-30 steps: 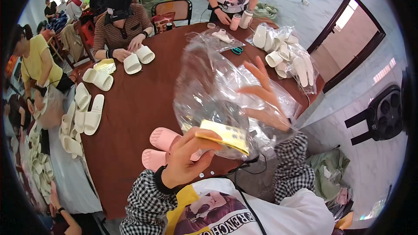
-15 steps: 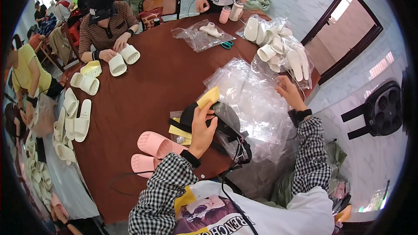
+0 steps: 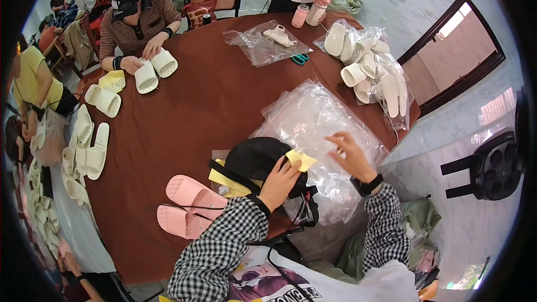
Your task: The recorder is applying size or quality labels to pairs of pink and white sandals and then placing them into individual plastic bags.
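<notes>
On the round brown desk in front of you, the biggest thing near your hands is the heap of clear plastic bags, spread to the right of centre. Next, the black bag sits at the near edge, w/ yellow sheets poking out under its left side. Left of that, a pair of pink slippers lies side by side, soles down. Your left hand rests on the black bag, fingers pinched on a small yellow card held at the bag's top right. Your right hand is over the plastic bags, fingers spread & loose, nothing gripped; can't tell if the fingertips touch the plastic. Farther off, white slippers in plastic sit at the desk's right edge.
</notes>
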`<action>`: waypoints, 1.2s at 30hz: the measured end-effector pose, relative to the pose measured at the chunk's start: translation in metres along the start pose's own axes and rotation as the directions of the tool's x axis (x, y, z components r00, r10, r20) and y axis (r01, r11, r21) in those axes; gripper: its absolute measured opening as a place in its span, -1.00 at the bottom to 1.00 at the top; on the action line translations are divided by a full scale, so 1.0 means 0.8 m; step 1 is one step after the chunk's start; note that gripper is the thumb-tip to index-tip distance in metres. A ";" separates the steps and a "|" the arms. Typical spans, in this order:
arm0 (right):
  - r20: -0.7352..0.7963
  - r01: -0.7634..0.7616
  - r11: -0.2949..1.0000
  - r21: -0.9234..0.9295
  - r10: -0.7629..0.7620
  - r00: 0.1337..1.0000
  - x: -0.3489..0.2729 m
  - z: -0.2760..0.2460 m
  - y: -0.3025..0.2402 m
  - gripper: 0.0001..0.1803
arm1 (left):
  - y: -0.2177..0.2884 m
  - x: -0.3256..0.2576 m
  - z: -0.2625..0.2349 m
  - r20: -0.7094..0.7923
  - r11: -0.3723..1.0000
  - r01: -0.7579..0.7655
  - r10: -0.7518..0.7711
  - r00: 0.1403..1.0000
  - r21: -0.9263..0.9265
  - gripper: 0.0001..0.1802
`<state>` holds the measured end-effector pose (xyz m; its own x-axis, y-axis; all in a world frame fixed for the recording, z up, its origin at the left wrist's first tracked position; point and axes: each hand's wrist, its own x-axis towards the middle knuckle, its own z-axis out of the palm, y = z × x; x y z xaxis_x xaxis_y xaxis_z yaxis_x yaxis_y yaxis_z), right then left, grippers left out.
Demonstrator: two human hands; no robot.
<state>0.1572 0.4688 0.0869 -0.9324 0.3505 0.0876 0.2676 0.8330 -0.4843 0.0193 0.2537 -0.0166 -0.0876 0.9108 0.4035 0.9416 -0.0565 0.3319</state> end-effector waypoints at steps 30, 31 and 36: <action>0.260 -0.359 0.436 0.826 0.270 0.927 0.005 0.178 0.115 -0.37 | 0.016 0.043 0.022 -0.188 0.772 0.265 -0.442 0.877 -0.579 -0.76; 0.424 -0.510 0.405 0.759 0.287 0.859 0.016 0.150 0.080 -0.47 | 0.007 0.029 0.031 -0.146 0.804 0.291 -0.418 0.897 -0.518 -0.74; 0.110 -0.278 0.571 0.772 0.311 0.944 -0.009 0.094 0.093 -0.58 | 0.004 0.016 0.021 0.036 0.838 0.216 -0.229 0.973 -0.500 -0.66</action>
<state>0.1658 0.4958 -0.0151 -0.8235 0.5432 -0.1638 0.2249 0.0474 -0.9732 0.0268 0.2720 -0.0242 -0.2892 0.9137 0.2855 0.6078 -0.0551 0.7922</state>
